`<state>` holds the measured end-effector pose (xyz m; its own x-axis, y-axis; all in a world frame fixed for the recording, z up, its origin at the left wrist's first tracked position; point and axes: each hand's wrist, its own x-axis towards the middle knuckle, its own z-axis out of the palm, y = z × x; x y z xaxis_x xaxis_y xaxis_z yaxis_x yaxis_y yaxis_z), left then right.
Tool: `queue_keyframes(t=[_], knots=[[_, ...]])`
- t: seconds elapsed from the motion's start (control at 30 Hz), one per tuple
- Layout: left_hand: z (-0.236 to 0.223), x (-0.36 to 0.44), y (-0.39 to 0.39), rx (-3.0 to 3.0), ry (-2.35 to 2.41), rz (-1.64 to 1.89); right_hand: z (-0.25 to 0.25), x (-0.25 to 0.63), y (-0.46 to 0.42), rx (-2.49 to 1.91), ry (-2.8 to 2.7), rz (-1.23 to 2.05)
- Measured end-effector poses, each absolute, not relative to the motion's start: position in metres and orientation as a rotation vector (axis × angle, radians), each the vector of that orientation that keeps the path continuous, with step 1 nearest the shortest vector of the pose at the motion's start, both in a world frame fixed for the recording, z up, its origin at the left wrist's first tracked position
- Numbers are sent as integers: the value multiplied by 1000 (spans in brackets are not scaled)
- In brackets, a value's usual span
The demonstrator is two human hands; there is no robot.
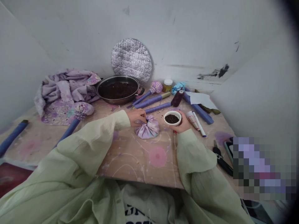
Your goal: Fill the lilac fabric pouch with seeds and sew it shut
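My left hand (pixel 137 117) is at the mouth of a gathered purple floral cloth pouch (pixel 149 130), its fingers closed on the top edge. The pouch sits on the table, pleated around a small dark opening. My right hand (pixel 183 123) is wrapped round a small white bowl (pixel 166 122) just right of the pouch. Dark brown grains (pixel 172 118) fill much of the bowl. A few loose grains lie on the table behind it. The tips of my left fingers are partly hidden in the folds.
Behind stand a wide pan (pixel 118 100) of dark contents, a silver foil disc (pixel 131 59), a lidded jar (pixel 167 86) and a dark thread cone (pixel 177 99). Several purple-wrapped sticks (pixel 149 101) lie about. Purple cloth (pixel 67 88) is heaped left; markers (pixel 198 123) and a black-handled tool (pixel 223 161) lie right.
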<state>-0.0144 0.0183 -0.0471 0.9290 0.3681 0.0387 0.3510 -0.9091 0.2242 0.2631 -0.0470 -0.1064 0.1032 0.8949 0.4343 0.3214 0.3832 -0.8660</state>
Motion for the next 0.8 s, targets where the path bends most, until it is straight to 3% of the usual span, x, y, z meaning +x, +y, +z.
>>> queue_keyframes(t=[0.33, 0.5, 0.8], knots=[[-52, -6, 23, 2900, 532, 77, -111, 265, -46, -1181, -1480, 598], [-43, -10, 18, 2860, 570, 274, -113, 266, -45, -1159, -1481, 599], [-54, 6, 5, 2609, 1338, 162, -120, 266, -42, -1163, -1482, 613]])
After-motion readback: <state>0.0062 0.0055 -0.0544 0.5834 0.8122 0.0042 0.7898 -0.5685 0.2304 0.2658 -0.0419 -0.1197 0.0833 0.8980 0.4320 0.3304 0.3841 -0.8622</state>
